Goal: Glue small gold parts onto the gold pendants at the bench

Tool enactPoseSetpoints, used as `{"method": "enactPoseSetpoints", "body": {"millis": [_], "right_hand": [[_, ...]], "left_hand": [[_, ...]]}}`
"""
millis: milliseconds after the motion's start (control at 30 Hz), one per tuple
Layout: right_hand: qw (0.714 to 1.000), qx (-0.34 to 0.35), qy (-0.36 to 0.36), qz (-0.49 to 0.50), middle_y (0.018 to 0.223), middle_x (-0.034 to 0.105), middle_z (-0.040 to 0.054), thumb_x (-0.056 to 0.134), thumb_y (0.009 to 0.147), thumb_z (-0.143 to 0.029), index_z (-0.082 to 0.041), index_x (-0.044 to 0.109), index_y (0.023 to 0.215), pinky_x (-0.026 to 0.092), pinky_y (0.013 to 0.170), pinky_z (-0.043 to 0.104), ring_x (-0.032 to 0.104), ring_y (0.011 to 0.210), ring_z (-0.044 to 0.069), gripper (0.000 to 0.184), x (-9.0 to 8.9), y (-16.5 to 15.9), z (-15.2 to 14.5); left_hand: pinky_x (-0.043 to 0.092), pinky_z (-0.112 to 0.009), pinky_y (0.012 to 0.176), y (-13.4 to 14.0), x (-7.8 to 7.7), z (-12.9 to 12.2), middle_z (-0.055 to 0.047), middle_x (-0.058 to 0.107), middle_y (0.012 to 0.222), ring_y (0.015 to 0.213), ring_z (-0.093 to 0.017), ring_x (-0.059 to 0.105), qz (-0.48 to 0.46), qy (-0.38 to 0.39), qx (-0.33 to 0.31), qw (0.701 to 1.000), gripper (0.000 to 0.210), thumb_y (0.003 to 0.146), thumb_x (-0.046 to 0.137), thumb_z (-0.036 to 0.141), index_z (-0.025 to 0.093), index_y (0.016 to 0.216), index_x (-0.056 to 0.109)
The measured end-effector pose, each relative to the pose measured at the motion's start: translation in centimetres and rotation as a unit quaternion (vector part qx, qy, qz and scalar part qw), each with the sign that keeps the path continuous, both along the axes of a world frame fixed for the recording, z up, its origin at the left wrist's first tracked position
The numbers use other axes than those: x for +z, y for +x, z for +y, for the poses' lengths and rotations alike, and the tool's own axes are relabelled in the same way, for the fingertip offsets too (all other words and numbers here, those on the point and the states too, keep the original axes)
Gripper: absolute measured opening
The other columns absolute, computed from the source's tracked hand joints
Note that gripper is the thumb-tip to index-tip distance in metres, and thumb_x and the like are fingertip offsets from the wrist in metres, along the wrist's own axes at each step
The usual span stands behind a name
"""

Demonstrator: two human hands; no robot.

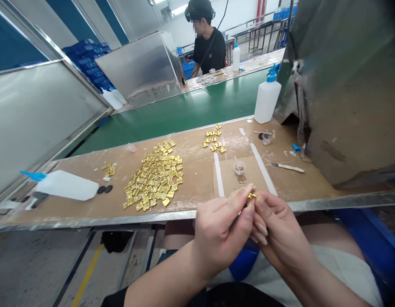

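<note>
Both hands meet just above the table's front edge, around one small shiny gold metal piece (251, 196). My left hand (221, 219) pinches it from the left, its fingers closed. From the right, the thumb and fingers of my right hand (277, 226) close on the same piece. Much of the piece is hidden by the fingertips. Beyond the hands, a small clear cup (239, 168) with a thin stick in it stands on a cardboard sheet (227, 179). To the left lies a wide pile of flat gold pieces (155, 177). A smaller group of gold pieces (214, 139) sits farther back.
A white bottle (67, 185) lies on its side at the left, by two black discs (104, 189). Another bottle (267, 100) stands at the back right. A knife (288, 167) lies at the right. Behind the table runs a green belt (184, 108); a person (208, 47) sits across it.
</note>
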State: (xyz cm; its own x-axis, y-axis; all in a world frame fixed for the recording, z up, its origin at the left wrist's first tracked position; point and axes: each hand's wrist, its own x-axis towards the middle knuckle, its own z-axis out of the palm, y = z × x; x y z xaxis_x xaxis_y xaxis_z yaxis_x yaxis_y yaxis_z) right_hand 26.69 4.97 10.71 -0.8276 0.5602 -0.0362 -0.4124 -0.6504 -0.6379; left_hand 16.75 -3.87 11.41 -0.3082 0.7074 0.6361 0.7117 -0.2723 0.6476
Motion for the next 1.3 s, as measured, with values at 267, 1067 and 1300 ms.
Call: {"method": "enactPoseSetpoints", "body": {"millis": [267, 1067, 1300], "right_hand": [[1.0, 0.001, -0.008, -0.004, 0.049, 0.044, -0.0085, 0.078, 0.093, -0.045, -0.017, 0.063, 0.073, 0.032, 0.045, 0.018, 0.031, 0.041, 0.004, 0.037, -1.0, -0.2, 0.3], [0.987, 0.093, -0.128, -0.019, 0.069, 0.047, -0.0065, 0.081, 0.091, -0.039, -0.016, 0.062, 0.082, 0.033, 0.048, 0.016, 0.03, 0.049, 0.003, 0.031, -2.6, -0.3, 0.8], [0.986, 0.105, -0.131, -0.016, 0.071, 0.052, -0.0053, 0.075, 0.095, -0.039, -0.016, 0.071, 0.09, 0.033, 0.046, 0.015, 0.035, 0.047, 0.002, 0.024, -2.2, -0.1, 0.8]], "left_hand": [[0.063, -0.028, 0.094, -0.5, 0.2, 0.0, -0.011, 0.078, 0.126, 0.103, -0.018, 0.079, 0.014, -0.029, 0.019, 0.999, 0.042, 0.097, 0.065, 0.01, 0.017, 0.139, 0.069], [0.065, -0.03, 0.095, -3.9, 0.6, -0.6, -0.006, 0.079, 0.125, 0.105, -0.02, 0.079, -0.102, -0.159, -0.06, 0.98, 0.043, 0.093, 0.072, 0.015, 0.025, 0.135, 0.073], [0.067, -0.032, 0.09, -5.2, 0.2, -0.4, -0.009, 0.082, 0.114, 0.102, -0.023, 0.08, -0.204, -0.187, -0.072, 0.958, 0.031, 0.094, 0.076, 0.026, 0.022, 0.124, 0.078]]}}
